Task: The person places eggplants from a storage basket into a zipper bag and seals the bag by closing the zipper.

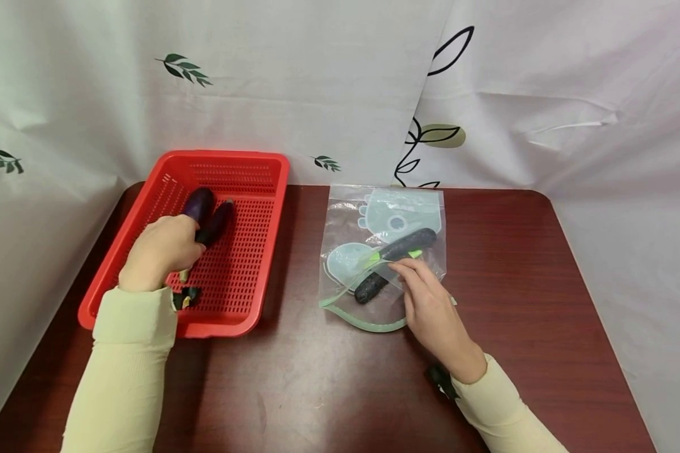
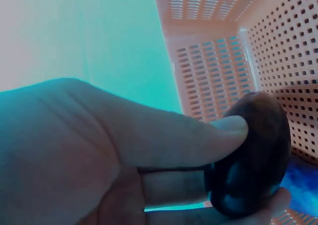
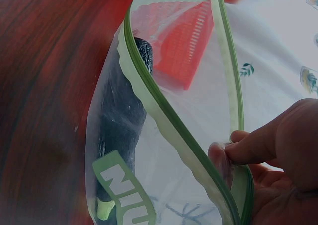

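Observation:
In the red basket [image 1: 272, 251], my left hand [image 1: 167, 248] grips a dark purple eggplant [image 2: 251, 155], thumb on one side and fingers on the other. The hand hides part of it. A second eggplant [image 1: 221, 220] lies right beside it in the basket. My right hand [image 1: 433, 311] pinches the rim of a clear zip bag [image 3: 174, 120] with a green zip edge, and the mouth stands apart. Inside the bag lies a dark cucumber [image 1: 410, 244], partly behind the bag's printed front.
The bag lies on a dark red-brown table [image 1: 294, 390], to the right of the basket. A white patterned curtain [image 1: 294, 82] hangs behind the table and along its sides. Dark wrist-worn gear [image 1: 442, 380] sits by the right cuff.

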`<state>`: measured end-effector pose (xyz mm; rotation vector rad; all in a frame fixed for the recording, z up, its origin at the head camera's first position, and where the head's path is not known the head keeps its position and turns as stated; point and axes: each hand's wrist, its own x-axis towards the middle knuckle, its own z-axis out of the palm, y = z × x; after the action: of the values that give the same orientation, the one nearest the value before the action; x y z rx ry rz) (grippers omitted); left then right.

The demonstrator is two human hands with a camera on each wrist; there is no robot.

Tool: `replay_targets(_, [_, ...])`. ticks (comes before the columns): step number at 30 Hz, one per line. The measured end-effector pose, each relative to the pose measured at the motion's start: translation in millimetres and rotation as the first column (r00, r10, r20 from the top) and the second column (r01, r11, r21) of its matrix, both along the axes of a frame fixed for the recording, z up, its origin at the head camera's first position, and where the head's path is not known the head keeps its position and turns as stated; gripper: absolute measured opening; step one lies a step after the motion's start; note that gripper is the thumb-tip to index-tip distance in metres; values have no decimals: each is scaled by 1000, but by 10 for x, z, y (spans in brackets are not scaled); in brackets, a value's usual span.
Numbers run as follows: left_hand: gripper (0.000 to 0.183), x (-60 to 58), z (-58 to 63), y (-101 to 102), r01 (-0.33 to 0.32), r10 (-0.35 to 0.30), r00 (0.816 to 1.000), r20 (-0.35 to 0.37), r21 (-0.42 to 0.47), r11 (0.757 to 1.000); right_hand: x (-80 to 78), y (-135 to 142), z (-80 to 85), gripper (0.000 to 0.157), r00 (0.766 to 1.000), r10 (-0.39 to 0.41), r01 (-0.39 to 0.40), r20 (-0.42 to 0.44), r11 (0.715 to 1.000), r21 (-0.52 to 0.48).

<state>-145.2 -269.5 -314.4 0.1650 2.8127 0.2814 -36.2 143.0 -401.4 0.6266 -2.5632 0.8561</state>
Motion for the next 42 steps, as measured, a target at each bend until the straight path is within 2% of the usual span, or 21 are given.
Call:
replay_targets(10, [15, 179, 100, 70, -43, 49, 994, -101, 58, 997, -1, 0, -7, 40, 1000, -1, 1, 9, 1000, 1])
replay_targets(18, [30, 357, 181, 139, -83, 119, 964, -240, 152, 985, -6, -2, 1, 39, 1000, -1, 1, 0, 1000, 5])
replay_targets(29, [41, 513, 221, 211, -107, 165, 895, -415, 161, 981, -1, -3, -2, 40, 1000, 0, 0, 11, 1000, -1])
replay_targets(36, [42, 630, 226, 270, -118, 210, 837, -505, 208, 971, 2, -8, 1, 40, 1000, -1, 1, 12, 1000, 5])
replay_targets(42, [40, 721, 214, 319, -88, 217, 795, -567, 245, 965, 4, -11, 7, 40, 1000, -5, 5, 21, 1000, 11])
